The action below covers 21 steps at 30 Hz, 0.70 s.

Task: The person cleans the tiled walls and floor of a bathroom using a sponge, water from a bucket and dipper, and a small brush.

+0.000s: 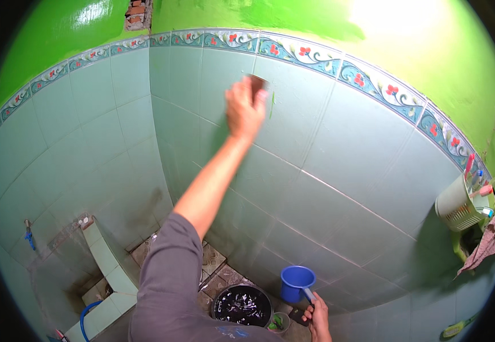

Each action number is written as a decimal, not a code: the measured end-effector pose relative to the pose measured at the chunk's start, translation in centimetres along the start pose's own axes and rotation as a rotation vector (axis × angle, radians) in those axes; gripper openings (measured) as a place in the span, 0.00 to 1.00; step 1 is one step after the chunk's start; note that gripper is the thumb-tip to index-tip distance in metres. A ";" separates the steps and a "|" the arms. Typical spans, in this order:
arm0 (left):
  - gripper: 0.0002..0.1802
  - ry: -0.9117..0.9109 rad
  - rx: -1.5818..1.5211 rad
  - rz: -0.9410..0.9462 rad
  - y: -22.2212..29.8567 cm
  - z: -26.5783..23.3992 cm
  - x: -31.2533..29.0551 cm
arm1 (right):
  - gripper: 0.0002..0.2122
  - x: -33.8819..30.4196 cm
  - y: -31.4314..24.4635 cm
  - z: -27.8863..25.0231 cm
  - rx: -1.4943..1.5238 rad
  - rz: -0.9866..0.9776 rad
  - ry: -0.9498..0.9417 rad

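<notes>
My left hand [243, 111] is stretched up against the pale green tiled wall [344, 171]. Its fingers and thumb grip a small dark brown flat pad [257, 84], pressed to a tile just below the flowered border; the hand is slightly blurred. A thin green streak [273, 102] marks the tile beside it. Low on the right, my right hand [317, 318] is closed round the handle of a blue plastic water dipper [297, 284], whose mouth faces up. What the dipper contains cannot be made out.
A round black tub [218, 308] of dark, glinting water stands on the wet floor beside a small cup [280, 322] with green bits. At right hangs a basket [455, 202] of toothbrushes and a pink cloth [489, 236]. A tiled ledge [102, 259], blue tap [29, 236] and blue hose [85, 313] lie left.
</notes>
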<state>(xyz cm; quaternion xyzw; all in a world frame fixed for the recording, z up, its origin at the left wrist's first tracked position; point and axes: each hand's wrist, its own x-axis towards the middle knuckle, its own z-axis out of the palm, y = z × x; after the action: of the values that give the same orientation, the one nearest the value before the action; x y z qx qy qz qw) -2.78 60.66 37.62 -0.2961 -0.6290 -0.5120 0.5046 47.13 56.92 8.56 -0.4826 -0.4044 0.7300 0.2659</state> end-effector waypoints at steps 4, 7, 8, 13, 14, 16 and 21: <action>0.30 -0.018 -0.148 0.184 3.0 -0.4 -2.0 | 0.26 1.6 0.4 1.8 -0.012 0.026 -0.031; 0.31 -0.013 -0.091 -0.013 -1.4 -0.5 2.3 | 0.26 1.9 0.2 3.3 0.012 0.025 -0.085; 0.32 -0.028 -0.040 -0.167 -2.5 -0.7 3.3 | 0.26 1.8 0.2 3.9 0.014 0.026 -0.083; 0.32 -0.046 -0.087 0.148 2.5 -0.6 -3.0 | 0.26 1.8 1.7 3.9 0.014 0.030 -0.059; 0.32 -0.111 -0.154 0.199 3.2 -1.3 -5.0 | 0.26 1.7 1.7 4.4 0.011 0.036 -0.057; 0.32 -0.181 -0.223 0.244 2.6 -1.3 -5.7 | 0.26 1.2 1.3 5.4 0.016 0.100 -0.024; 0.32 -0.045 -0.027 -0.025 -2.1 -0.8 3.4 | 0.26 0.1 1.1 6.1 0.014 0.063 -0.012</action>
<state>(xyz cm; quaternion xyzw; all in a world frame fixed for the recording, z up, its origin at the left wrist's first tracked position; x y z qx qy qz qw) -5.49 58.78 40.03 -0.3064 -0.6369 -0.5199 0.4797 41.46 54.41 8.84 -0.4889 -0.3855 0.7436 0.2438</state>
